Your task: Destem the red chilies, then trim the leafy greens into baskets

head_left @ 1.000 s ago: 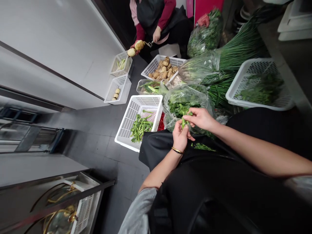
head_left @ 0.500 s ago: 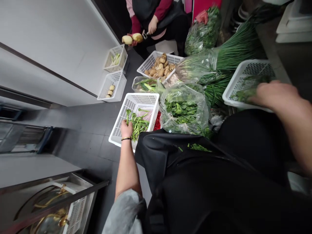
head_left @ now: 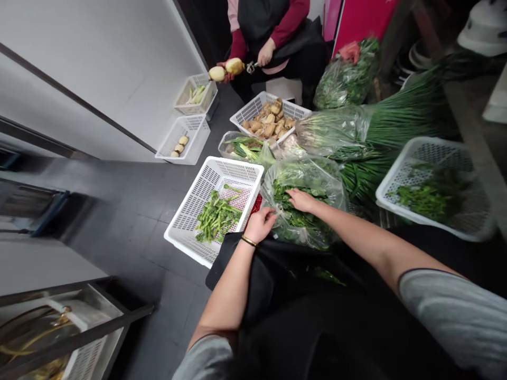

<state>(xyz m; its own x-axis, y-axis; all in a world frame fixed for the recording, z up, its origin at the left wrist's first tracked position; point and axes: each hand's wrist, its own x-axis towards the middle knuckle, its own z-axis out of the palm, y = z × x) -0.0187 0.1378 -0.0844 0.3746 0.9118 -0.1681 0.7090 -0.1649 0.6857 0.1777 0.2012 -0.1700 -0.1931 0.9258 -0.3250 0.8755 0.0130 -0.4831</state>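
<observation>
A clear plastic bag (head_left: 335,187) of leafy green vegetables (head_left: 311,217) lies in front of my knees. My right hand (head_left: 303,200) reaches into its mouth, fingers stretched out and apart on the leaves. At the bag's left edge, my left hand (head_left: 259,226) has its fingers curled together on the plastic. Left of it stands a white perforated basket (head_left: 190,211) with a heap of green stalks (head_left: 217,216). Another white basket (head_left: 386,195), to the right, contains loose green leaves (head_left: 430,195).
Opposite sits a person (head_left: 269,37) holding a peeler and pale peeled roots. Between us are a basket of brown tubers (head_left: 269,120), bundled long green stalks (head_left: 404,108) and another bagged green bunch (head_left: 344,79). Two small bins (head_left: 190,142) stand by the wall. A metal rack (head_left: 119,322) is lower left.
My left hand has moved right, from the stalks in the left basket to the bag's edge. My right hand has left the right basket, leaving leaves there, and come to the bagged greens.
</observation>
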